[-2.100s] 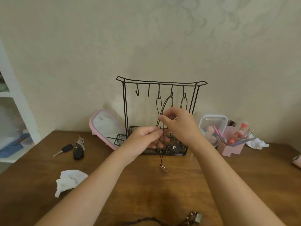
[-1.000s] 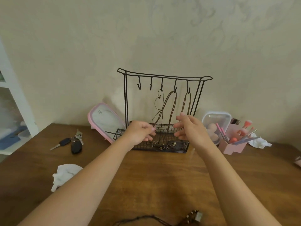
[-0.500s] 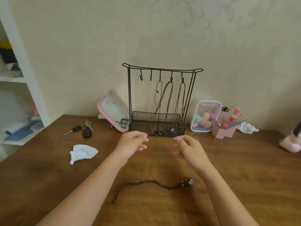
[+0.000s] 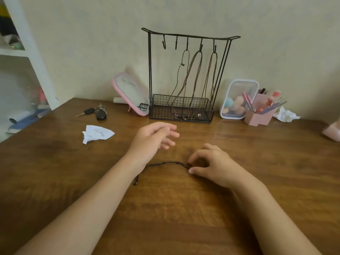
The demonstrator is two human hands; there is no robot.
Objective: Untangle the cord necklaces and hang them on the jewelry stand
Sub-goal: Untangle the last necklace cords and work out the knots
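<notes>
The black wire jewelry stand point(image 4: 150, 70) is at the back of the wooden table point(image 4: 184, 208), against the wall. Three cord necklaces hang from its three right hooks: a black one point(image 4: 179, 70) and two brown ones point(image 4: 193, 70), point(image 4: 211, 70). Their pendants lie in the stand's mesh basket. The two left hooks are bare. Another black cord necklace point(image 4: 161, 164) lies on the table in front of me. My right hand point(image 4: 211, 164) pinches its pendant end between thumb and curled fingers. My left hand point(image 4: 152, 138) hovers just above the table with relaxed fingers, holding nothing.
A pink mirror point(image 4: 130, 92) leans left of the stand, with keys point(image 4: 95, 112) and a crumpled tissue point(image 4: 97, 134) nearby. Right of the stand are a clear box of sponges point(image 4: 237, 100), a pink brush holder point(image 4: 261, 115) and another tissue point(image 4: 285, 115). A white shelf point(image 4: 31, 52) borders the left.
Both hands let go of the necklace hung on the stand and drew back toward me. My right hand came down on the pendant end of the black cord on the table.
</notes>
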